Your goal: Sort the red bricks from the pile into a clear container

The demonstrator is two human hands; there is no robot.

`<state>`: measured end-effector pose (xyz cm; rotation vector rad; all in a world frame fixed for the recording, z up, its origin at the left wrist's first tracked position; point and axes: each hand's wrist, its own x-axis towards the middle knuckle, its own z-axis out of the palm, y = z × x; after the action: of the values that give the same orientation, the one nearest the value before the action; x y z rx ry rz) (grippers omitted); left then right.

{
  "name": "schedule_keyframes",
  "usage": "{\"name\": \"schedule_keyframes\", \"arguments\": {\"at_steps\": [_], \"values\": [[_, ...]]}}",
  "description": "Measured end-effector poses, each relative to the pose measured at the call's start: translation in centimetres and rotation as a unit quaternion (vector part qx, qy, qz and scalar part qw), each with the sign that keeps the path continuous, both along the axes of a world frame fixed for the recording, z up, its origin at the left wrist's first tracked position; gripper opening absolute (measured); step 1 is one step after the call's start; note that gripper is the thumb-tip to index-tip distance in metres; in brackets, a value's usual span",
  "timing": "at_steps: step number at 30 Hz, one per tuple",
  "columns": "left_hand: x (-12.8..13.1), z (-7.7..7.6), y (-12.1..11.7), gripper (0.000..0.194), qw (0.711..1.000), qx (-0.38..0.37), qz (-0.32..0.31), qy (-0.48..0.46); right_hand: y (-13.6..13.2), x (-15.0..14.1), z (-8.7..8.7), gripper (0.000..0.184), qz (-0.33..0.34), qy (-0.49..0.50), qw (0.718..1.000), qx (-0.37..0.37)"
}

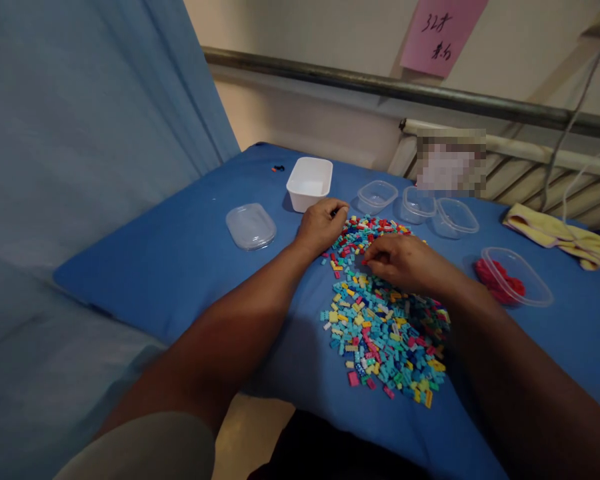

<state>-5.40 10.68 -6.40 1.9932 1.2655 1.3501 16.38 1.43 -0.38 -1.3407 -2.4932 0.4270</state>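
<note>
A large heap of small toy building bricks (375, 327) in turquoise, yellow, pink, red and other colours lies on the blue-covered surface. My left hand (320, 223) is at the heap's far left edge, fingers curled closed; a small dark spot shows by the thumb, too unclear to name. Over the upper middle of the heap, my right hand (400, 261) is in a pinch, with a red toy brick (365, 262) at its fingertips. To the right, a clear plastic tub (535, 290) holds red pieces (500, 280).
A white tub (306, 200) stands behind my left hand, with a clear lid (251, 227) left of it. Clear tubs (377, 197) line the back. A yellow cloth (555, 233) lies at right, by a radiator (520, 153). A blue curtain (95, 120) hangs at left.
</note>
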Motion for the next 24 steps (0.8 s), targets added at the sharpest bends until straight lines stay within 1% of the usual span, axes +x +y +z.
{"name": "schedule_keyframes", "arguments": {"at_steps": [2, 4, 7, 9, 11, 13, 14, 16, 18, 19, 21, 24], "values": [[-0.1, 0.0, 0.0, 0.023, 1.0, -0.002, 0.004, 0.007, -0.7, 1.7, 0.9, 0.018, -0.017, 0.017, 1.0, 0.013], [-0.1, 0.0, 0.1, 0.023, 1.0, -0.006, 0.007, 0.014, -1.6, 4.1, 1.8, 0.02, -0.049, 0.023, 0.998, 0.039], [-0.1, -0.1, 0.3, 0.024, 1.0, -0.014, 0.008, 0.017, -3.4, 9.0, 2.3, 0.025, -0.148, 0.026, 0.984, 0.09], [0.0, 0.0, 0.3, 0.025, 1.0, -0.018, 0.009, 0.02, -4.5, 12.6, 1.9, 0.03, -0.233, 0.019, 0.965, 0.119], [-0.1, 0.5, 0.1, 0.026, 0.999, -0.02, 0.013, 0.021, -5.4, 15.8, 1.1, 0.034, -0.312, 0.001, 0.937, 0.155], [-0.6, 1.4, -0.2, 0.029, 0.999, -0.036, 0.004, 0.029, -6.1, 18.3, -0.1, 0.037, -0.349, -0.006, 0.92, 0.179], [-1.0, 2.1, -0.4, 0.03, 0.998, -0.053, -0.013, 0.042, -6.4, 19.1, -0.7, 0.037, -0.356, -0.009, 0.917, 0.183], [-2.2, 3.6, -0.9, 0.032, 0.988, -0.103, -0.074, 0.092, -6.7, 20.2, -1.7, 0.034, -0.354, -0.009, 0.918, 0.181], [-3.5, 5.2, -1.4, 0.032, 0.966, -0.161, -0.144, 0.144, -6.8, 20.6, -2.3, 0.031, -0.348, -0.001, 0.919, 0.186], [-4.0, 6.0, -1.6, 0.031, 0.95, -0.191, -0.177, 0.169, -6.8, 20.6, -2.6, 0.03, -0.346, 0.007, 0.918, 0.191], [-4.7, 7.4, -2.2, 0.03, 0.922, -0.231, -0.207, 0.232, -6.8, 20.4, -2.8, 0.029, -0.348, 0.027, 0.914, 0.205], [-4.9, 8.6, -3.1, 0.031, 0.888, -0.266, -0.207, 0.312, -6.6, 20.0, -3.2, 0.03, -0.358, 0.053, 0.906, 0.22]]}}
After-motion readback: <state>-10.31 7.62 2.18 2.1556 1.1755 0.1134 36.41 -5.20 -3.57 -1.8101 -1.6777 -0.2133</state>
